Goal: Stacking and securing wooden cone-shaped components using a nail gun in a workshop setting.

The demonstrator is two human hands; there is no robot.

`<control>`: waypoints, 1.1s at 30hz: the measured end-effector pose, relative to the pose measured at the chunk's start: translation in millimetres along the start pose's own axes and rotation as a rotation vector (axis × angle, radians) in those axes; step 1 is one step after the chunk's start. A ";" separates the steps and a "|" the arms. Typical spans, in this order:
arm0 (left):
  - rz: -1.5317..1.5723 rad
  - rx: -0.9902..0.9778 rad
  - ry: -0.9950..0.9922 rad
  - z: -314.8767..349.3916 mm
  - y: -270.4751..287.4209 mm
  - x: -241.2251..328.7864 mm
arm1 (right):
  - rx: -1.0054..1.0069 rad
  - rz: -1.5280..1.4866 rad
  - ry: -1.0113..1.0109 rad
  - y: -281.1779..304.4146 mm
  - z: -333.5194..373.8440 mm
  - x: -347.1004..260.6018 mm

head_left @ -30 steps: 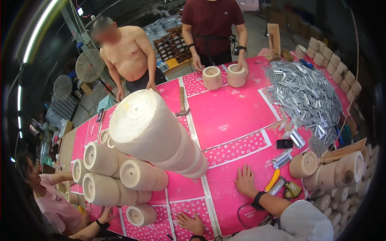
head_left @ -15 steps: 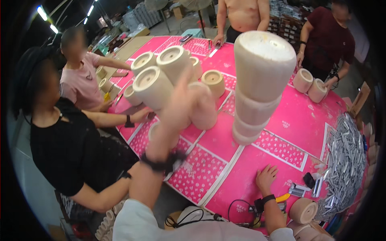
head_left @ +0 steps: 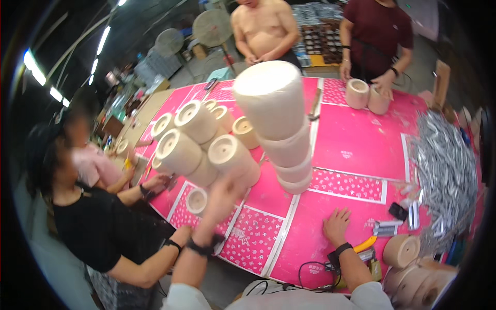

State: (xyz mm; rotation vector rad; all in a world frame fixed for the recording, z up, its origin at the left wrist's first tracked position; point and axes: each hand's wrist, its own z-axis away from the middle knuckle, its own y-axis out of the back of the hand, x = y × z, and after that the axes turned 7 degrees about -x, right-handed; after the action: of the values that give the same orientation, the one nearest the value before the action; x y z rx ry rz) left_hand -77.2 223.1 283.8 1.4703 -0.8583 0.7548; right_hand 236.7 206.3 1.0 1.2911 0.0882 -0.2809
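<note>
My left hand (head_left: 227, 192) is smeared by motion in front of a pale, tapered round block (head_left: 232, 157) with a recessed hole in its end. Whether it touches the block I cannot tell. On the pink tabletop (head_left: 361, 139), my right hand (head_left: 337, 225) lies flat with its fingers spread and holds nothing. Beyond my hands rises a tall stack of similar pale blocks (head_left: 279, 129). Left of it, more blocks (head_left: 178, 150) are piled on one another. A smaller round block (head_left: 197, 200) stands by my left wrist.
A heap of silvery metal strips (head_left: 447, 175) covers the table's right side. Near my right hand lie a yellow-handled tool (head_left: 366, 244), metal pieces (head_left: 387, 228) and a round block (head_left: 402, 250). Co-workers stand around the far and left edges; one at far right touches a block (head_left: 380, 99).
My left hand has come down from its raised position to the block's lower part. My right hand stays flat on the table. The view has shifted, and the shirtless co-worker's hands are now together.
</note>
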 end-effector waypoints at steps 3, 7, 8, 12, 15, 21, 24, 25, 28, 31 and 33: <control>-0.444 -0.216 0.455 96.5 -49.4 -82.2 | 0.065 0.008 0.067 -2.4 -3.0 -7.0; -0.562 -0.168 0.348 167.4 -86.5 -177.4 | 0.078 -0.011 0.066 7.2 -3.2 -10.7; -0.651 -0.035 0.212 178.4 -91.5 -187.1 | 0.069 -0.017 0.062 6.7 -3.7 -10.7; -0.710 0.022 0.315 197.9 -108.7 -222.4 | 0.035 0.023 0.032 4.8 -6.6 -16.0; -0.764 0.008 0.378 207.4 -126.4 -241.6 | 0.031 0.019 0.027 4.8 -6.6 -17.6; -0.827 0.071 0.428 212.2 -138.3 -247.6 | 0.039 0.021 0.050 6.3 -4.8 -19.4; -0.804 0.085 0.450 210.8 -139.7 -243.8 | 0.029 0.000 0.038 11.6 -4.3 -20.5; -0.797 0.085 0.465 210.4 -140.2 -243.3 | 0.032 -0.014 0.036 11.9 -3.5 -20.5; -0.801 0.092 0.461 211.2 -140.1 -243.9 | 0.037 -0.017 0.047 12.8 -2.0 -21.2; -0.797 0.099 0.474 210.8 -140.9 -241.7 | 0.048 -0.001 0.061 11.3 -0.8 -18.8; -0.805 0.107 0.475 210.3 -140.8 -241.9 | 0.056 0.002 0.070 12.6 -0.7 -20.1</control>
State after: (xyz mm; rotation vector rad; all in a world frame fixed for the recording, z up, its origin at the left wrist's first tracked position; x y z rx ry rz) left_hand -87.4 34.8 -11.2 1.4740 0.1539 0.4935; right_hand 220.5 213.3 17.1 1.3563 0.1389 -0.2380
